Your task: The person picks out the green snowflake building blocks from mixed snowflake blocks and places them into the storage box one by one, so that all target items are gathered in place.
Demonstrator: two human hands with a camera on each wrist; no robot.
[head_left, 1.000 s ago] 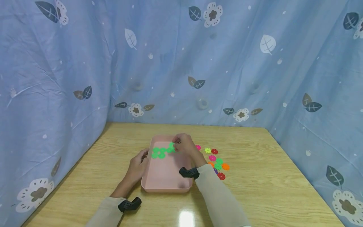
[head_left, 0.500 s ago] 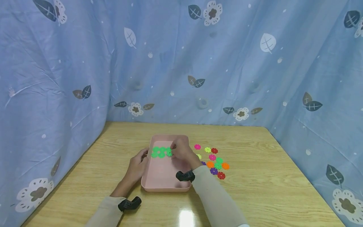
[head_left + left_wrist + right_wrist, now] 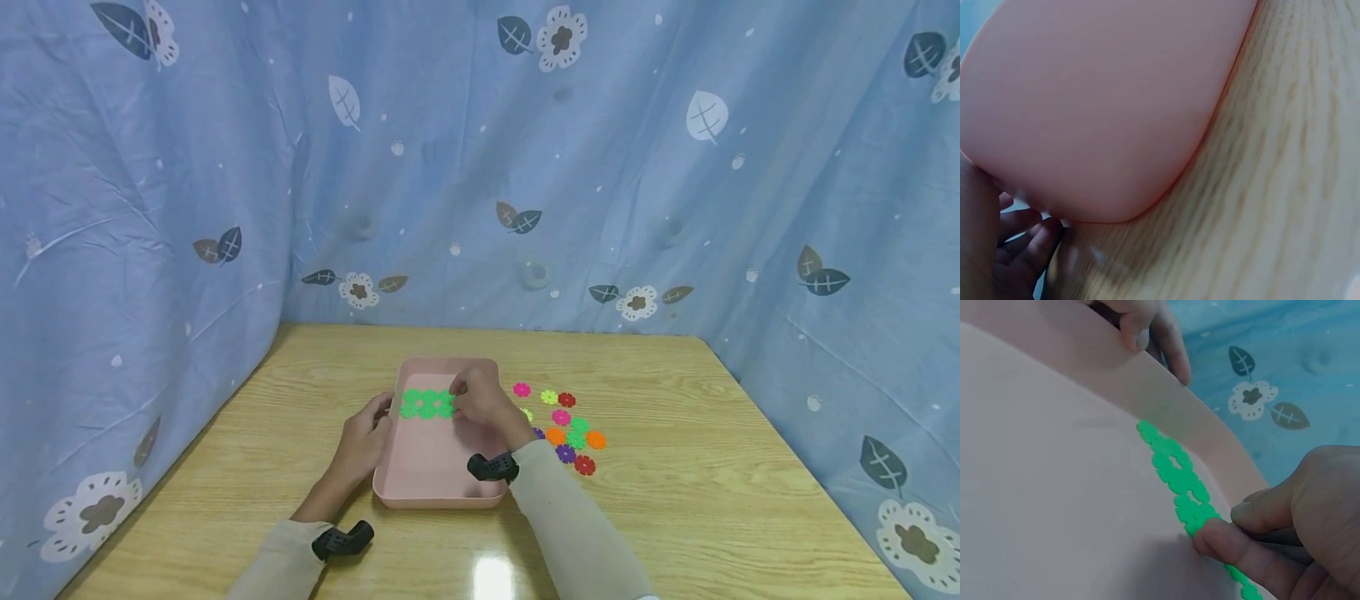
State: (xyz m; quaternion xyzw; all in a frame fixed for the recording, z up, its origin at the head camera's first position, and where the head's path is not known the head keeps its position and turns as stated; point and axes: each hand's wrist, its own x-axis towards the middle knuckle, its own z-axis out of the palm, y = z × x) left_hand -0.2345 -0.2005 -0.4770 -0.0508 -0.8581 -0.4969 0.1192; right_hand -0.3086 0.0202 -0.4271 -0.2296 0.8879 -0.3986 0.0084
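A pink tray (image 3: 438, 467) sits on the wooden table. Inside it, near the back, green snowflake building discs (image 3: 427, 402) lie in two joined rows. My left hand (image 3: 363, 437) grips the tray's left rim, its thumb at the rim and fingers along the outer wall. Over the tray, my right hand (image 3: 483, 400) pinches the right end of the green discs between thumb and index finger. The right wrist view shows those fingertips right at the green discs (image 3: 1179, 472), with more green showing below the fingers. Part of the right end is hidden behind the hand.
Loose discs in pink, yellow, orange, purple, green and dark red (image 3: 566, 454) lie on the table (image 3: 697, 467) right of the tray, close to my right forearm. A blue patterned curtain (image 3: 450, 167) hangs behind the table and at both sides.
My right hand has come left and towards me with the green discs it holds; their right end now lines up in two rows. The left hand and tray have stayed put.
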